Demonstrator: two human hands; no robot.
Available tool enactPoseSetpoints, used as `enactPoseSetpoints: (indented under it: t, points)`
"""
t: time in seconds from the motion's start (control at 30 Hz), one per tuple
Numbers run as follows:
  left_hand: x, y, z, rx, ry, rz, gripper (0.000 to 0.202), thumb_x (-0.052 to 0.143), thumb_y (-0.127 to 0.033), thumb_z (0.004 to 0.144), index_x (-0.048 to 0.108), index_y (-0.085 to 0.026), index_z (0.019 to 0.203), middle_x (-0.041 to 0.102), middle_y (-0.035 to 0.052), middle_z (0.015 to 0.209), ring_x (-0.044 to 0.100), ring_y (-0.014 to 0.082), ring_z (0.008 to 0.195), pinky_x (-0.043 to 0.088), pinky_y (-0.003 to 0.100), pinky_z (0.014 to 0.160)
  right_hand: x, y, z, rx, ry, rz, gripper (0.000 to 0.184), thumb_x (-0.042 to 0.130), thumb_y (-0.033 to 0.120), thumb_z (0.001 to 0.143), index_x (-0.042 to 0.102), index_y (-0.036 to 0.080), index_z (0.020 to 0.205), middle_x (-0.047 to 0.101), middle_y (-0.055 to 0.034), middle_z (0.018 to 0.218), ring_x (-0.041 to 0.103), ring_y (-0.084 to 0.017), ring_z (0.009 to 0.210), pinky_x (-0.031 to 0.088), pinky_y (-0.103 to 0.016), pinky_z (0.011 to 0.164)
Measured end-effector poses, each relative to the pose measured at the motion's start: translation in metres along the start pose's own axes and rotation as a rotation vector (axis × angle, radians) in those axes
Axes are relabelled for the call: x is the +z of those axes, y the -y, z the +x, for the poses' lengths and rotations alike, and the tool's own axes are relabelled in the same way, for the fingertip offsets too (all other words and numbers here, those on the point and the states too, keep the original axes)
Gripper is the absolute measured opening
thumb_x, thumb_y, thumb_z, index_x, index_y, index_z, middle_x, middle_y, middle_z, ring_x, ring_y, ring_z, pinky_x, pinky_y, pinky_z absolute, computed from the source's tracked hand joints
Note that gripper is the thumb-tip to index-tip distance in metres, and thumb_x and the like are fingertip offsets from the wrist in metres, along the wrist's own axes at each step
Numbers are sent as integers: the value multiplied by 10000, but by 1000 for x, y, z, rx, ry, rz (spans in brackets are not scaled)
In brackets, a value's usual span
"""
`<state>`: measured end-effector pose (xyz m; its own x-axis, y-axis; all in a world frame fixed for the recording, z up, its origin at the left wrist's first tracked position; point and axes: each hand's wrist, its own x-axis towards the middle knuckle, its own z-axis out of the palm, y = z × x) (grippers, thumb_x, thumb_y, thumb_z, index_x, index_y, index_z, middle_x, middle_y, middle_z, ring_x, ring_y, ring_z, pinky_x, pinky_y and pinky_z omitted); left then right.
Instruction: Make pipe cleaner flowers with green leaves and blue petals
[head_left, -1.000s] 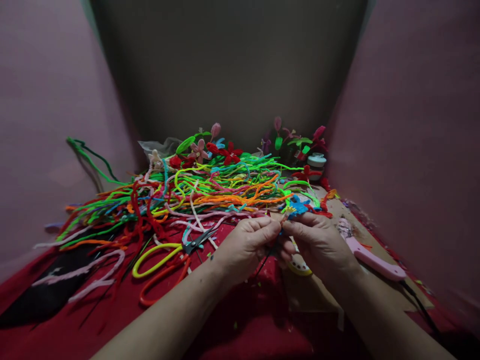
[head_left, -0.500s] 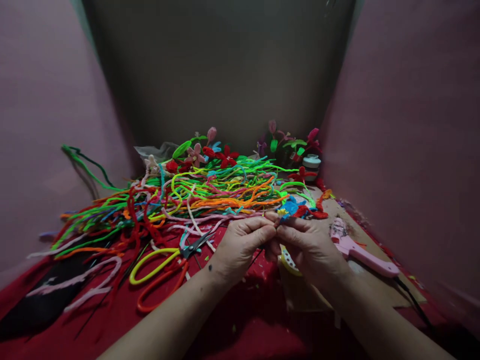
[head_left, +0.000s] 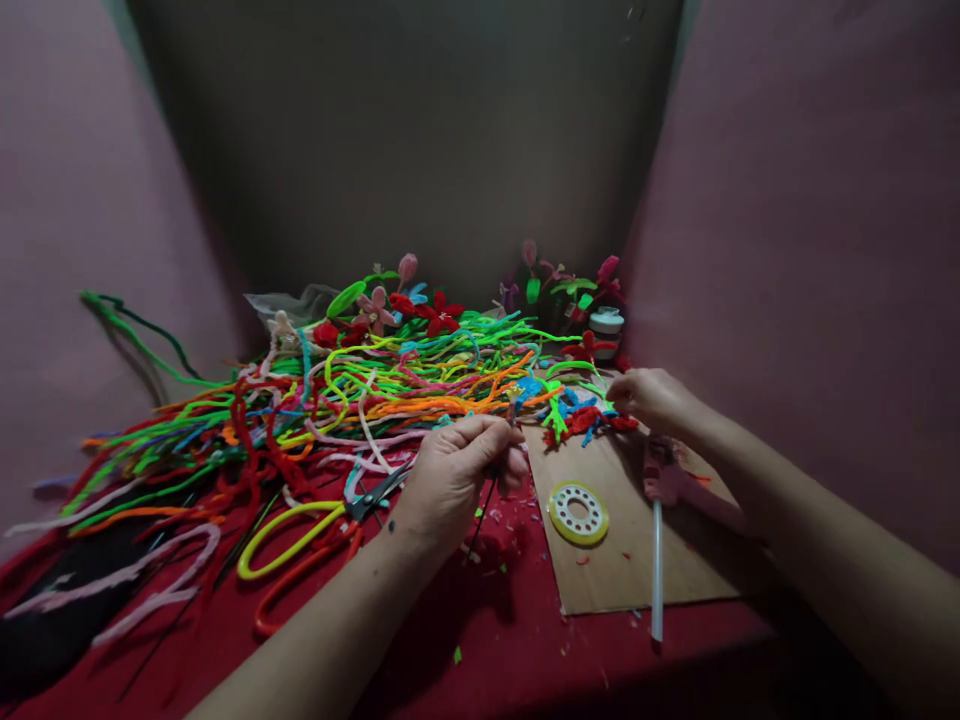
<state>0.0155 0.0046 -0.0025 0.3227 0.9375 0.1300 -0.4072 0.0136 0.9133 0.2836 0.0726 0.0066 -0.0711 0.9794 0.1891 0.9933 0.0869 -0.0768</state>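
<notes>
My left hand (head_left: 465, 465) pinches the thin dark wire stem (head_left: 484, 510) of a small flower. Blue chenille petals (head_left: 531, 387) and a yellow centre show at its top. My right hand (head_left: 654, 400) is apart from it, above the right side of the cardboard, with its fingers curled down and closed beside bent green, red and blue chenille pieces (head_left: 581, 425). What its fingertips grip, if anything, is hidden. A pink glue gun (head_left: 709, 500) lies below the right forearm, a pale glue stick (head_left: 657, 570) jutting from it towards me.
Loose chenille stems (head_left: 420, 385) heap up across the back and left. Scissors (head_left: 296, 520) with yellow and orange handles lie left of my left hand. A yellow tape roll (head_left: 557, 518) rests on the cardboard (head_left: 600, 575). Behind stand finished flowers (head_left: 439, 313) and a white-lidded jar (head_left: 606, 320).
My hands were together at the blue flower; my right hand has let go and moved right and away. The flower stays in my left hand. Tape roll and cardboard are now uncovered.
</notes>
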Motion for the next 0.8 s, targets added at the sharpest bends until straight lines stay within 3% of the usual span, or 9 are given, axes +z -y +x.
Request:
enactPoseSetpoints:
  t: [0.1, 0.2, 0.37, 0.43, 0.5, 0.57, 0.63, 0.7, 0.8]
  points:
    - [-3, 2, 1, -17, -5, -12, 182, 617, -271, 744, 642, -100, 687, 606, 23, 532, 516, 78, 441, 386, 188, 448, 17, -2, 13, -21, 32, -102, 286, 567, 147, 630, 741, 259, 827, 707, -59, 806, 642, -204, 721, 380, -237, 537]
    - [-5, 3, 2, -34, -7, -22, 184, 612, -271, 750, 645, -99, 690, 607, 24, 535, 514, 73, 435, 379, 186, 448, 20, 1, 11, -35, -15, -181, 256, 550, 188, 673, 740, 274, 821, 705, -69, 814, 641, -218, 725, 359, -247, 517]
    - [-6, 7, 5, -40, -32, -72, 174, 617, -266, 750, 644, -101, 705, 606, 25, 565, 524, 78, 480, 378, 192, 487, -1, 3, 6, -13, -251, -275, 346, 394, 199, 834, 681, 212, 1027, 693, -123, 882, 627, -259, 826, 389, -309, 628]
    - [-5, 7, 5, -49, -44, -110, 167, 631, -266, 739, 643, -103, 702, 609, 28, 588, 534, 86, 507, 378, 197, 501, -13, 7, 4, -5, -408, -207, 353, 391, 191, 840, 665, 179, 1063, 694, -128, 913, 624, -263, 867, 406, -324, 686]
    - [-5, 8, 5, -62, -48, -154, 174, 649, -275, 725, 642, -106, 686, 615, 33, 624, 540, 93, 534, 381, 205, 520, -24, 17, -3, -4, -592, 66, 336, 442, 193, 813, 667, 165, 1061, 697, -111, 948, 627, -253, 883, 427, -322, 729]
    - [-4, 9, 5, -57, -34, -194, 187, 663, -292, 715, 652, -108, 681, 627, 43, 683, 546, 102, 588, 393, 215, 558, -31, 31, -14, 28, -636, 547, 322, 505, 191, 772, 672, 174, 1046, 708, -76, 902, 645, -220, 808, 457, -307, 706]
    - [-4, 9, 5, -34, -15, -220, 196, 668, -308, 713, 668, -113, 689, 640, 56, 761, 554, 115, 681, 406, 223, 622, -34, 47, -26, 66, -482, 1049, 309, 566, 202, 731, 675, 182, 1019, 711, -51, 815, 641, -181, 673, 479, -303, 646]
    - [-3, 10, 5, -20, 25, -230, 193, 674, -313, 710, 683, -120, 713, 646, 67, 854, 551, 124, 745, 410, 227, 658, -32, 63, -38, 42, -293, 1425, 287, 594, 217, 718, 679, 187, 990, 708, -50, 830, 637, -166, 671, 494, -320, 679]
    - [0, 11, 3, -18, 118, -224, 185, 671, -299, 714, 688, -114, 722, 628, 86, 976, 544, 132, 775, 418, 232, 649, -24, 82, -51, -2, -126, 1716, 260, 586, 219, 735, 684, 195, 975, 709, -62, 864, 644, -174, 778, 485, -339, 768]
